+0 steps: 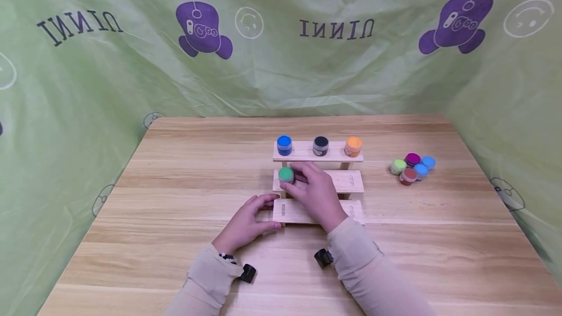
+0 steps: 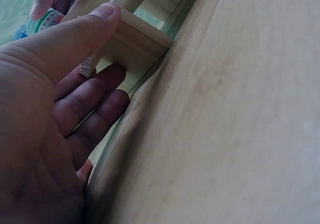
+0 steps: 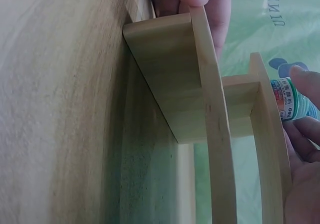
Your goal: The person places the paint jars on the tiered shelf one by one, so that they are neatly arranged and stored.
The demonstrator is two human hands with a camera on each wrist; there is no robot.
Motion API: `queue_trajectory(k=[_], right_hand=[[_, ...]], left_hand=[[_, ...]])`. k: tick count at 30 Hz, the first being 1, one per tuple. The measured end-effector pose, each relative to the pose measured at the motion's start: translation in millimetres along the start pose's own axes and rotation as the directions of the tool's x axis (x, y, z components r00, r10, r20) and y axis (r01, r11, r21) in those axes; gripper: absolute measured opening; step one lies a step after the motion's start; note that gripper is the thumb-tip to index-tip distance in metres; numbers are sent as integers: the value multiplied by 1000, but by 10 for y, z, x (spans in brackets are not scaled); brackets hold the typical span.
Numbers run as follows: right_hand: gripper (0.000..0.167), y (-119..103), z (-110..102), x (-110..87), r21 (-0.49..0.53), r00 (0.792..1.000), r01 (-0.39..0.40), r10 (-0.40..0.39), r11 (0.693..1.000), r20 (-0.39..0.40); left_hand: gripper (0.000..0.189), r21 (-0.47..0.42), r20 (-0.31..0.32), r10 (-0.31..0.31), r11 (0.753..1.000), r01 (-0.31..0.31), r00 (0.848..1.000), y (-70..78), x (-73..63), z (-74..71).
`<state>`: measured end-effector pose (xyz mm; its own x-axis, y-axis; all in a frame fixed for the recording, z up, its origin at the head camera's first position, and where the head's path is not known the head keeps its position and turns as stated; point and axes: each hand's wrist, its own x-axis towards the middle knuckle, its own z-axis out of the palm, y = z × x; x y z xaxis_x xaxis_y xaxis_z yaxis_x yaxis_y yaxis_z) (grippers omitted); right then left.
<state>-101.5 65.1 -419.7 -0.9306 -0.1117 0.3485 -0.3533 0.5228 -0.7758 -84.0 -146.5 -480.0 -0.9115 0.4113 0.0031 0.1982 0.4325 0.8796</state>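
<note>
A small wooden three-step rack point(image 1: 316, 212) stands on the table. My left hand point(image 1: 246, 226) holds the left end of its lowest step, thumb at the front and fingers behind, as the left wrist view also shows at the step's end point(image 2: 137, 41). With thumb and fingers, my right hand point(image 1: 317, 193) pinches a green-lidded paint jar point(image 1: 286, 175) at the left end of the middle step. In the right wrist view, the jar point(image 3: 286, 99) sits against that step, its label showing. Blue point(image 1: 284, 146), black point(image 1: 321, 146) and orange point(image 1: 353, 147) paint jars stand on the top step.
Right of the rack, several more paint jars cluster on the table: light green point(image 1: 397, 167), purple point(image 1: 412, 160), dark red point(image 1: 408, 176) and blue point(image 1: 421, 171). A green printed cloth point(image 1: 281, 77) hangs around the wooden table point(image 1: 175, 174).
</note>
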Motion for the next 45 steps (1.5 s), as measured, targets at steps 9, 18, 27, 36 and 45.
queue_trajectory(k=[9,18,27,36,45], right_hand=[[47,10,-83,-10,-10,999,-9,9,1000,35],[45,46,-183,-52,-42,999,0,2,999,35],[48,114,-272,-112,-65,999,10,-8,998,37],[45,163,-328,-167,-88,999,34,-33,996,11],[43,200,-355,-190,-33,999,37,-37,999,3]], left_hand=[[66,-2,5,-12,1000,12,1000,18,18,15],[66,22,0,29,999,-29,1000,9,19,13],[67,18,-2,18,1000,-18,1000,12,38,9],[66,2,-3,4,1000,-4,1000,8,22,12],[66,-4,-7,-3,1000,3,1000,12,6,6]])
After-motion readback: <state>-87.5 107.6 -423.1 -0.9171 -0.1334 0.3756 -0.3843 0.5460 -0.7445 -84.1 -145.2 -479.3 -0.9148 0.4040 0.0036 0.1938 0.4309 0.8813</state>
